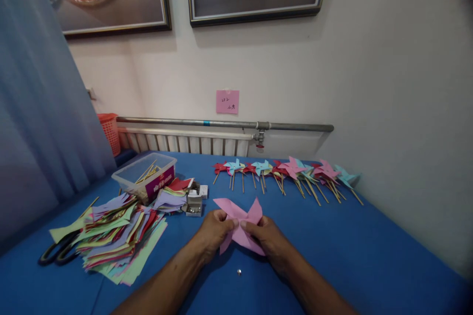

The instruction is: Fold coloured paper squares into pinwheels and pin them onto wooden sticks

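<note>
A pink paper pinwheel (pixel 242 214), its corners folded toward the middle, is held above the blue table between both hands. My left hand (pixel 216 230) pinches its left side, thumb near the centre. On the other side, my right hand (pixel 268 236) grips the paper in the same way, with its thumb close to the left one. A small shiny thumbtack (pixel 239 272) lies on the table just below the paper. No stick shows on this pinwheel.
Finished pinwheels on sticks (pixel 291 170) lie in a row at the back right. To the left are stacked coloured papers (pixel 114 241), black-handled scissors (pixel 61 251), a plastic tub (pixel 127 170) holding sticks, and small boxes of tacks (pixel 194 205). Behind stands a radiator (pixel 185 140).
</note>
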A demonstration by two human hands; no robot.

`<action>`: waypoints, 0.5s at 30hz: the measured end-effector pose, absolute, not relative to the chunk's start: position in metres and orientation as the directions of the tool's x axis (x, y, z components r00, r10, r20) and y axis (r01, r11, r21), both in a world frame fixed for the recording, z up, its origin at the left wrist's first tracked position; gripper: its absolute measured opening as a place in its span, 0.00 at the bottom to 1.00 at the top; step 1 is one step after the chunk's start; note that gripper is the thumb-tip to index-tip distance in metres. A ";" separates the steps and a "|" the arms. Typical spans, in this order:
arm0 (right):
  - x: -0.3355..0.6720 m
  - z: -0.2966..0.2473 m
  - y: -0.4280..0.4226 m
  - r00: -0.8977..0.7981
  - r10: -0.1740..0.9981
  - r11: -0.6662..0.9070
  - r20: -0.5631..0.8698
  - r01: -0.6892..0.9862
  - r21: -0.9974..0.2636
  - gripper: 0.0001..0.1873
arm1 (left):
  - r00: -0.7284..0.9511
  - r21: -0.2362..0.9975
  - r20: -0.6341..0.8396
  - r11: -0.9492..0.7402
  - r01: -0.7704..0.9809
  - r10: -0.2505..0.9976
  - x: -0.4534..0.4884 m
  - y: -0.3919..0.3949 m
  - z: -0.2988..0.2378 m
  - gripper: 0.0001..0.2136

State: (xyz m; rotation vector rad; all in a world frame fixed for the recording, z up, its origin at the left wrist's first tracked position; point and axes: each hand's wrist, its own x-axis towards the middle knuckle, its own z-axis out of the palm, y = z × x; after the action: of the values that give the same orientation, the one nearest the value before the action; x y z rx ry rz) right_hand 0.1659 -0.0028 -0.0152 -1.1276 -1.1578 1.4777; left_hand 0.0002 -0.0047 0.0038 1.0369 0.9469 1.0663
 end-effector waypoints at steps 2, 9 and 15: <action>0.165 -0.016 -0.002 -0.131 0.985 -0.128 -0.115 -0.100 -0.987 0.24 | 0.221 0.967 -0.098 0.145 -0.208 0.970 0.000 -0.004 0.002 0.20; 0.162 -0.005 -0.012 -0.082 0.991 -0.116 -0.107 -0.108 -0.987 0.21 | 0.264 0.942 -0.111 0.186 -0.278 0.958 0.000 -0.008 0.008 0.21; 0.161 0.000 -0.013 -0.095 0.988 -0.134 -0.121 -0.145 -0.980 0.19 | 0.236 0.955 -0.148 0.201 -0.219 0.960 -0.003 -0.007 0.006 0.15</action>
State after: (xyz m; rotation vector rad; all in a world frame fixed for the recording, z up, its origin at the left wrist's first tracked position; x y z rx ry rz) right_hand 0.1605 -0.0131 0.0000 -1.1458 -1.0937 1.4346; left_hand -0.0033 -0.0066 0.0060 1.0009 0.9548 1.0286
